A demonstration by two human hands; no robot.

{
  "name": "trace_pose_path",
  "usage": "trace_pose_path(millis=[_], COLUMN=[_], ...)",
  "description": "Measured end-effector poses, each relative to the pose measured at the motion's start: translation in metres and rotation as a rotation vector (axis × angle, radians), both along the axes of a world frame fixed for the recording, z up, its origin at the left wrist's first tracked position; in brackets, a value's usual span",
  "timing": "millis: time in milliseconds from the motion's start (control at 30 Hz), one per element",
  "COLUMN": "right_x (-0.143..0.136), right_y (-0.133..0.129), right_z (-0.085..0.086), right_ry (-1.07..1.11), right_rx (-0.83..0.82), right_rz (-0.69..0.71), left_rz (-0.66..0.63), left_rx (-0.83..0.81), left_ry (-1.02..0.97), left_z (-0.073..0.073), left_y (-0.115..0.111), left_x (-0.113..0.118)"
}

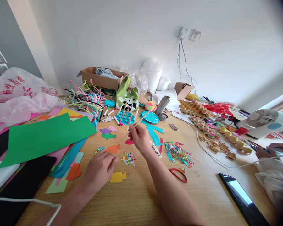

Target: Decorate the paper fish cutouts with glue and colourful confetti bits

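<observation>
Where the table [136, 197] spans the foreground, a green paper sheet [44, 138] lies at left over other coloured sheets. The left hand [100, 168], palm down, is beside an orange paper fish [113, 148] and a yellow paper fish [118, 177]; whether its fingers grip anything cannot be told. The right hand [139, 138] has its fingertips pinched on a thin stick [143, 119], held slantwise. Small paper dots [129, 158] lie between the forearms.
</observation>
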State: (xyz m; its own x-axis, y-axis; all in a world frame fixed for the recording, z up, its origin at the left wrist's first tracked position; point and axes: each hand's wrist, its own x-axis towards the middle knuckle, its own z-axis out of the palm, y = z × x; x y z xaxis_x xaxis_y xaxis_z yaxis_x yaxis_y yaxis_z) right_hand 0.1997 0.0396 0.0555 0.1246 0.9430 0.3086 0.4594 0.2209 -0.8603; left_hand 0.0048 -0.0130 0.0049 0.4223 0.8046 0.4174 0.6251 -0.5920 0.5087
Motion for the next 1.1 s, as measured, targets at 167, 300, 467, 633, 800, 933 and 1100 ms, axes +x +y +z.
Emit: trace_pose_path(millis=[167,300,467,633,800,933,1100], right_x=[-0.019,-0.023,-0.028,-0.030,-0.032,-0.034,-0.036], right_y=[-0.003,-0.006,-0.008,-0.008,-0.009,-0.011,-0.012], right_z=[-0.034,-0.038,-0.038,-0.038,-0.040,-0.041,-0.042], right_ry=[-0.207,-0.263,-0.311,-0.356,-0.348,-0.352,-0.327], right_rx=[0.019,0.027,0.028,0.034,0.055,0.048,0.057], right_rz=[0.084,0.129,0.151,0.185,0.207,0.231,0.238], left_rz=[0.092,0.149,0.166,0.153,0.144,0.148,0.148], left_rx=[0.097,0.058,0.040,0.019,-0.002,0.010,0.011], left_ry=[0.285,0.452,0.475,0.502,0.545,0.554,0.568], left_z=[0.006,0.007,0.003,0.003,0.006,0.005,0.005], left_y=[-0.001,-0.007,-0.011,-0.010,-0.010,-0.011,-0.011], left_x=[-0.002,0.000,0.003,0.004,0.004,0.004,0.005])
